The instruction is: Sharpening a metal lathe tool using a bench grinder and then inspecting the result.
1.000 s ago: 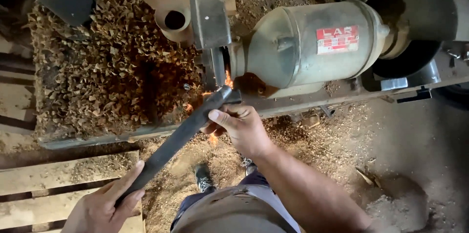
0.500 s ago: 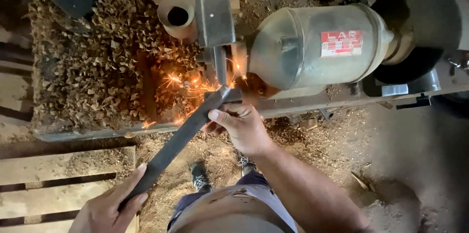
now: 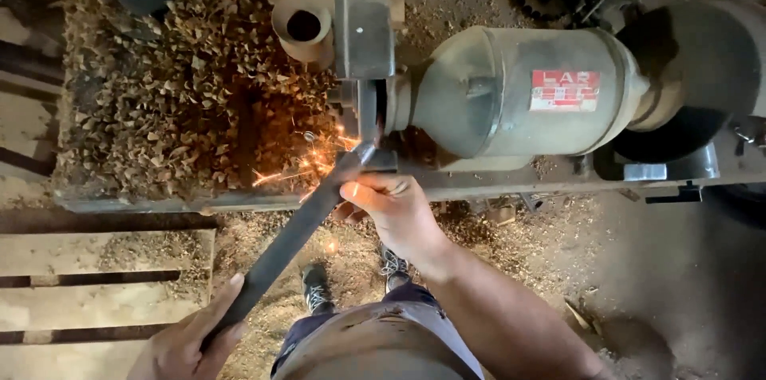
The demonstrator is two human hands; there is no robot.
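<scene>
1. A long dark metal blade (image 3: 295,236) slants up to the grinding wheel (image 3: 369,113), throwing orange sparks (image 3: 307,161).
2. The right hand (image 3: 395,212) is closed around its upper end; the left hand (image 3: 187,344) grips the lower end.
3. A red rectangular label (image 3: 565,90) sits on the grey motor housing (image 3: 519,97).
4. Brown shavings (image 3: 175,101) fill the tray to the left.

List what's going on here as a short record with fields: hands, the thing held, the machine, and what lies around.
Left hand: grips the lower end of the long dark metal blade.
Right hand: presses the blade's upper end near the grinding wheel.
Contact: blade tip meets the wheel; orange sparks fly left.
Machine: grey bench grinder motor with a red label.
Surroundings: bin of wood chips, two clay-coloured pipes, wooden pallet, sawdust-covered floor.
Person's shoes: below the blade.
</scene>
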